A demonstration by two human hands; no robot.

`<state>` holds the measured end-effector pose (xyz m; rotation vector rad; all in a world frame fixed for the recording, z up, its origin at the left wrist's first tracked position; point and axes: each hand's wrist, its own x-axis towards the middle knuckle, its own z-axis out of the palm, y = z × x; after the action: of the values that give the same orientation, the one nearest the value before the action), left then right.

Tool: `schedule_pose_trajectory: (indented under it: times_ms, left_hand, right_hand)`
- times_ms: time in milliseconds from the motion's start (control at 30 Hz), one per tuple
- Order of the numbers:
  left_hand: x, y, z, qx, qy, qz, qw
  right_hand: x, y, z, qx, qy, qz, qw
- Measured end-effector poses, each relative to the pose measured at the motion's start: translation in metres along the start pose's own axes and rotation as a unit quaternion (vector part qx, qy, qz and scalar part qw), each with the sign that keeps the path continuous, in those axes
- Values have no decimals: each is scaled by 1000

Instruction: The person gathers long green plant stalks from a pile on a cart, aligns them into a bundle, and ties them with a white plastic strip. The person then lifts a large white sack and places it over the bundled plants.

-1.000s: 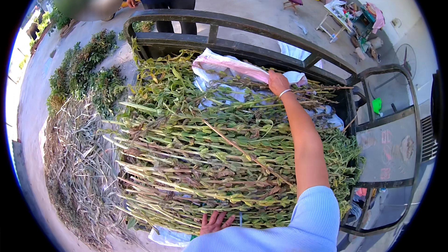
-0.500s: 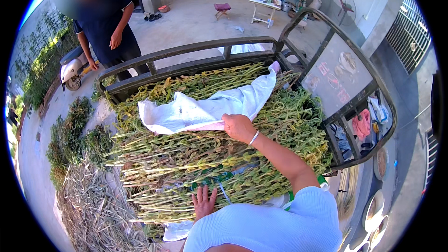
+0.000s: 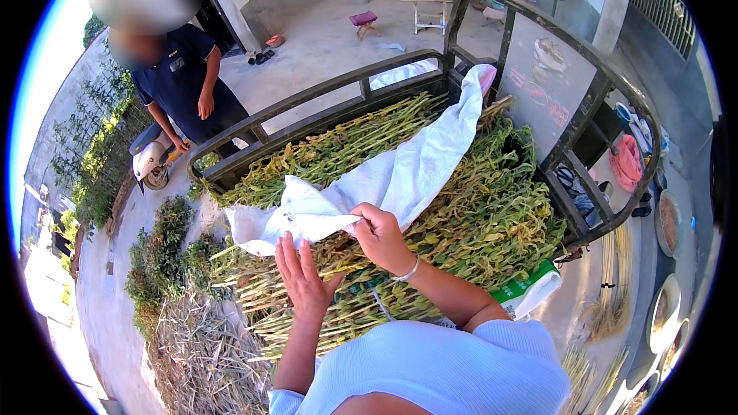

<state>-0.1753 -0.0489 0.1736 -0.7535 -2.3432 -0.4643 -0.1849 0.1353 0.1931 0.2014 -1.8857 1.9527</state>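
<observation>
A long white woven sheet [image 3: 415,165] lies across cut green and yellowing plant stalks [image 3: 484,223] heaped in a cart bed. My right hand [image 3: 382,240], with a bracelet at the wrist, grips the sheet's near edge, fingers closed around a fold. Beside it, my left hand [image 3: 305,277] is raised over the stalks with its fingers stretched out. Its fingertips are close to the sheet's near edge; whether they touch it I cannot tell. The sheet's far right corner rests high near the cart's end frame.
A dark metal rail [image 3: 311,96] and an end frame with a grey panel [image 3: 550,81] border the bed. A person [image 3: 181,81] stands beyond it, near a scooter [image 3: 151,155]. Dry stalks [image 3: 204,346] lie left; round trays [image 3: 667,223] stand right.
My left hand has risen from the stalks toward the sheet. The right hand has pulled the sheet's edge nearer to me, and the view has shifted.
</observation>
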Motion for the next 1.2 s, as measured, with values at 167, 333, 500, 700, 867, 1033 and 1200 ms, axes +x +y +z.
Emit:
schedule_pose_trajectory:
  times_ms: [167,333,500,700,867,1033,1200]
  left_hand:
    - [77,-30,45,-4,15,-34,999]
    - [120,-62,68,-152,23,12,988]
    - [187,-74,37,-69,119,53,989]
    - [288,-81,-18,-25,265,170,949]
    - [338,-85,-42,37,311,211,926]
    - [325,-89,-57,90,312,205,923]
    - [314,-80,-109,73,320,235,915]
  right_hand:
    - [-7,-24,-7,96,-22,4,995]
    - [10,-49,-19,129,-81,3,988]
    - [78,-73,-17,131,-81,-129,980]
    - [158,-131,-21,29,-72,-359,930]
    - [205,-157,-52,-176,-118,-456,864]
    - [209,-70,-117,-537,-47,-357,763]
    - [254,-21,-191,-584,71,-197,785]
